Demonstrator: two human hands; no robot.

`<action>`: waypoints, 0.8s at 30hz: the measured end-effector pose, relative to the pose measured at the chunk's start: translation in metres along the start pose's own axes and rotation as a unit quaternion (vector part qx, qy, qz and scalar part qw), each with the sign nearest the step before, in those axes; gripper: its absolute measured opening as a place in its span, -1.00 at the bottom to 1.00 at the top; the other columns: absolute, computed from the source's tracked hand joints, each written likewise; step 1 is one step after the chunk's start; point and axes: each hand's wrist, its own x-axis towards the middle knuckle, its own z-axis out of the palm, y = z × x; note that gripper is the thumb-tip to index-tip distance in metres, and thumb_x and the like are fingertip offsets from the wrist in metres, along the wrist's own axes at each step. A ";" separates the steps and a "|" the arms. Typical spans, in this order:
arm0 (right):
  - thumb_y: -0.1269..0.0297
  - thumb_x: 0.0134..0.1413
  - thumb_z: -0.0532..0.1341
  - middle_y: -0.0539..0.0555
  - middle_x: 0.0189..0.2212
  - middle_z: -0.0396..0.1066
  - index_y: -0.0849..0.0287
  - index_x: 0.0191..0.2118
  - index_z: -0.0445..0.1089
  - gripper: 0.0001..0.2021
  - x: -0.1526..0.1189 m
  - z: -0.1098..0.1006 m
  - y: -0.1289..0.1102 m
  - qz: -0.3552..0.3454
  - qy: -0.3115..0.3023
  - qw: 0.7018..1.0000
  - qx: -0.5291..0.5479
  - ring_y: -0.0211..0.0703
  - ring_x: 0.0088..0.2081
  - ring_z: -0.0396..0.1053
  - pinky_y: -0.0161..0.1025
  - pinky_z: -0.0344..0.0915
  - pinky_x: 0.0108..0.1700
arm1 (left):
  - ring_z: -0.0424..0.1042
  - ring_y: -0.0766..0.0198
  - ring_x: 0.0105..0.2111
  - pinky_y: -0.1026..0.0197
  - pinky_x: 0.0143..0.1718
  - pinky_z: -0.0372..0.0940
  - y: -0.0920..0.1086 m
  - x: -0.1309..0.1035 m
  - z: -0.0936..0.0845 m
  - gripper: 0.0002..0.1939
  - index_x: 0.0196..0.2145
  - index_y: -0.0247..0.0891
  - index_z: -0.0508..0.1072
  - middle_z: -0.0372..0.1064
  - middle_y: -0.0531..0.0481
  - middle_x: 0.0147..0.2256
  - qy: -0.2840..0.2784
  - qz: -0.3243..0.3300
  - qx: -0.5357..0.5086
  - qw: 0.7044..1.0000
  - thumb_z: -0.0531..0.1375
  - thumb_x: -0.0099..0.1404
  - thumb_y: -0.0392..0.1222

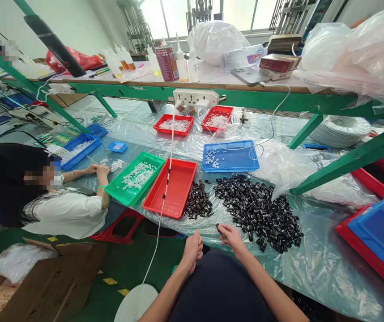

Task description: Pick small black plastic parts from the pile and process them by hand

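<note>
The right hand [231,236] pinches 1 small black part [218,228] between thumb and fingertips, at the near edge of the plastic-covered table [316,264]. The part is dark, blocky and glossy; its finer shape is too small to make out. The left hand [192,252] hangs just beside it with fingers loosely curled, and it seems to hold nothing, though the palm is turned away.

Just beyond the right hand lies a large heap of black parts [259,210] of the same kind, spread loose on the sheet. A smaller black pile [198,201] sits to its left, touching the side of a red tray [173,190] that is bare inside, with a white cable [165,188] crossing over it. Next to that, a green tray [135,179] holds a scatter of small white pieces. A blue tray [235,156] farther back has a few white pieces in 1 corner. Behind it, 2 smaller red trays [175,125] each carry white pieces.

At the left, another person [61,208] sits at the same table, hands near a little pile of white pieces beside the green tray.
</note>
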 end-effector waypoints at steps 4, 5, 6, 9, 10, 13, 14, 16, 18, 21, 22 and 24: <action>0.12 0.07 0.23 0.15 -0.19 0.40 0.22 -0.23 0.33 -0.74 0.029 0.007 0.006 0.074 0.038 0.995 0.060 -0.33 -0.47 0.31 -0.36 0.24 -0.47 | -0.28 0.55 -0.75 0.37 -0.69 -0.32 -0.009 -0.006 -0.013 -0.26 -0.58 -0.21 0.06 -0.19 0.26 -0.73 0.003 -0.025 -0.044 0.999 0.19 -0.15 0.56; 0.13 0.10 0.22 0.16 -0.16 0.40 0.22 -0.24 0.32 -0.76 0.036 0.013 0.003 0.081 0.036 0.994 0.069 -0.36 -0.48 0.31 -0.38 0.24 -0.48 | -0.27 0.55 -0.75 0.38 -0.70 -0.32 -0.011 -0.008 -0.014 -0.26 -0.57 -0.21 0.07 -0.18 0.26 -0.73 0.002 -0.029 -0.051 0.998 0.21 -0.15 0.55; 0.14 0.12 0.20 0.16 -0.13 0.41 0.22 -0.23 0.32 -0.77 0.042 0.021 -0.002 0.084 0.031 0.993 0.075 -0.37 -0.48 0.30 -0.39 0.22 -0.49 | -0.26 0.56 -0.75 0.38 -0.70 -0.32 -0.014 -0.009 -0.014 -0.26 -0.57 -0.21 0.08 -0.16 0.25 -0.73 -0.001 -0.033 -0.058 0.998 0.22 -0.15 0.54; 0.11 0.18 0.19 0.15 -0.09 0.42 0.19 -0.15 0.33 -0.75 0.057 0.048 -0.024 0.068 -0.009 0.994 0.087 -0.38 -0.46 0.32 -0.42 0.21 -0.49 | -0.26 0.56 -0.76 0.38 -0.71 -0.32 -0.019 -0.011 -0.013 -0.27 -0.57 -0.22 0.08 -0.16 0.25 -0.74 -0.010 -0.038 -0.075 0.996 0.24 -0.16 0.52; 0.07 0.18 0.20 0.14 -0.08 0.43 0.16 -0.09 0.34 -0.70 0.061 0.056 -0.032 0.058 -0.033 0.994 0.089 -0.34 -0.42 0.35 -0.40 0.23 -0.46 | -0.26 0.56 -0.75 0.38 -0.71 -0.33 -0.019 -0.011 -0.013 -0.27 -0.57 -0.22 0.08 -0.16 0.25 -0.74 -0.011 -0.039 -0.079 0.996 0.25 -0.15 0.51; -0.05 0.10 0.26 0.15 -0.04 0.44 0.08 0.11 0.30 -0.49 0.067 0.070 -0.049 0.039 -0.089 0.992 0.077 -0.18 -0.28 0.42 -0.33 0.29 -0.40 | -0.26 0.55 -0.74 0.38 -0.71 -0.32 -0.018 -0.012 -0.014 -0.31 -0.55 -0.22 0.09 -0.16 0.25 -0.72 -0.012 -0.037 -0.089 0.995 0.26 -0.11 0.46; -0.05 0.08 0.27 0.16 -0.02 0.43 0.08 0.15 0.27 -0.44 0.067 0.071 -0.051 0.040 -0.090 0.993 0.069 -0.15 -0.25 0.42 -0.32 0.28 -0.40 | -0.26 0.55 -0.74 0.38 -0.70 -0.31 -0.017 -0.012 -0.014 -0.32 -0.55 -0.22 0.09 -0.15 0.25 -0.72 -0.014 -0.037 -0.091 0.995 0.26 -0.09 0.43; -0.05 0.10 0.26 0.20 0.02 0.40 0.11 0.18 0.24 -0.41 0.060 0.066 -0.046 0.056 -0.078 0.994 0.055 -0.13 -0.23 0.40 -0.32 0.25 -0.42 | -0.26 0.54 -0.74 0.36 -0.70 -0.31 -0.015 -0.012 -0.015 -0.37 -0.53 -0.22 0.10 -0.15 0.25 -0.71 -0.018 -0.039 -0.093 0.995 0.25 -0.04 0.39; -0.06 0.16 0.19 0.23 0.02 0.39 0.17 0.16 0.24 -0.45 0.048 0.058 -0.033 0.083 -0.073 0.992 0.056 -0.12 -0.23 0.39 -0.31 0.25 -0.41 | -0.26 0.53 -0.74 0.34 -0.69 -0.30 -0.012 -0.011 -0.015 -0.42 -0.52 -0.22 0.11 -0.11 0.23 -0.70 -0.019 -0.036 -0.088 0.995 0.21 0.00 0.35; -0.10 0.22 0.09 0.21 -0.02 0.42 0.17 0.07 0.29 -0.51 0.021 0.049 -0.009 0.127 -0.092 0.983 0.099 -0.13 -0.22 0.43 -0.24 0.33 -0.30 | -0.25 0.50 -0.74 0.32 -0.68 -0.28 -0.007 -0.003 -0.010 -0.48 -0.51 -0.22 0.14 -0.05 0.20 -0.68 -0.005 -0.010 -0.056 0.998 0.14 0.04 0.32; -0.12 0.21 0.07 0.19 -0.07 0.45 0.16 0.02 0.32 -0.52 0.013 0.049 -0.002 0.140 -0.102 0.978 0.118 -0.13 -0.24 0.44 -0.21 0.35 -0.26 | -0.23 0.49 -0.73 0.31 -0.67 -0.27 -0.004 0.001 -0.006 -0.49 -0.52 -0.21 0.13 -0.05 0.19 -0.69 0.005 0.004 -0.038 0.999 0.10 0.06 0.33; -0.18 0.17 0.05 0.17 -0.26 0.49 0.15 -0.14 0.38 -0.53 -0.001 0.052 0.006 0.156 -0.126 0.967 0.154 -0.09 -0.30 0.46 -0.15 0.37 -0.23 | -0.15 0.44 -0.71 0.29 -0.64 -0.21 0.005 0.009 0.005 -0.49 -0.53 -0.21 0.13 -0.04 0.16 -0.68 0.031 0.045 0.009 0.998 0.04 0.11 0.33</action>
